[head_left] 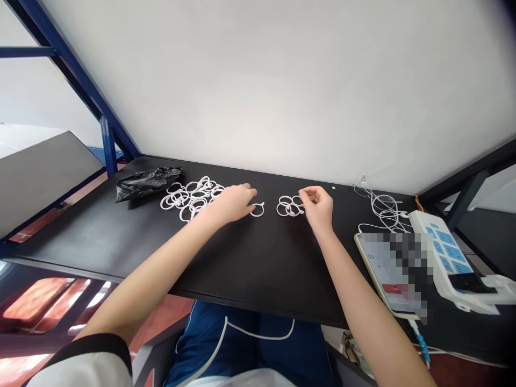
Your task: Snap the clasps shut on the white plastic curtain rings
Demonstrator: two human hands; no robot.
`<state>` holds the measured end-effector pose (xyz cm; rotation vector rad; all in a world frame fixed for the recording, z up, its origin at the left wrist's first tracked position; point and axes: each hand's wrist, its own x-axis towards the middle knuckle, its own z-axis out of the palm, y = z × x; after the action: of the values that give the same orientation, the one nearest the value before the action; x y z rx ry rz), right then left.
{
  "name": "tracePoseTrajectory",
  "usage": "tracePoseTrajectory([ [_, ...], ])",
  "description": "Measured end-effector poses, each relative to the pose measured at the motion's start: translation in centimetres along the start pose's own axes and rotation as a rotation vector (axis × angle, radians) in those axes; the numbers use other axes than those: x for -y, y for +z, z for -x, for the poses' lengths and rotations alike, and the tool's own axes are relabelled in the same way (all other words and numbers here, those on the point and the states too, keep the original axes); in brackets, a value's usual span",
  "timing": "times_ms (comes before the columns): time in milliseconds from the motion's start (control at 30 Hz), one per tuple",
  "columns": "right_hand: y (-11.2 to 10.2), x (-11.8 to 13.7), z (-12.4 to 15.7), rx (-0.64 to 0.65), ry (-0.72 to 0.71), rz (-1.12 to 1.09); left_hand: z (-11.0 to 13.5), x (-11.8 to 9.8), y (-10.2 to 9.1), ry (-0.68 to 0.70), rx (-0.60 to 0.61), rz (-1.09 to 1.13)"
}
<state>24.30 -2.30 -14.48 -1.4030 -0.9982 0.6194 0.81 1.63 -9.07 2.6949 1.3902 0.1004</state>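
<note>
My left hand [238,203] is over the black table with its thumb and fingers apart. By its thumb lies a single white curtain ring [258,216] with a small eyelet; whether the thumb touches it I cannot tell. A tangled pile of white curtain rings [197,200] spreads to the left, partly covered by the left forearm. My right hand [318,208] is closed in a pinch at the edge of a white curtain ring [296,198]. That ring belongs to a small overlapping cluster of white curtain rings [285,208] just left of the hand.
A crumpled black plastic bag [149,181] lies at the back left of the black table [250,263]. On the right are a phone [382,269], tangled white earphones [385,212] and a white power strip [441,247]. A white wall [274,107] stands behind.
</note>
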Motion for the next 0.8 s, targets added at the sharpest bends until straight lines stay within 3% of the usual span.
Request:
tracePoseTrajectory([
  [133,-0.5,-1.4,-0.5,0.064,-0.13,0.277,-1.4,-0.9,4.1,0.021,-0.028,0.014],
  [267,0.3,-2.2,-0.2,0.182,-0.189,0.413,-2.0,-0.2,6.4,-0.007,-0.106,0.099],
  [500,2.5,-2.5,1.7,0.385,-0.248,0.372,-2.0,1.2,6.9,0.019,-0.25,0.32],
  [800,2.7,-2.6,1.7,0.385,-0.101,0.177,-1.8,-0.1,7.6,0.117,-0.291,0.537],
])
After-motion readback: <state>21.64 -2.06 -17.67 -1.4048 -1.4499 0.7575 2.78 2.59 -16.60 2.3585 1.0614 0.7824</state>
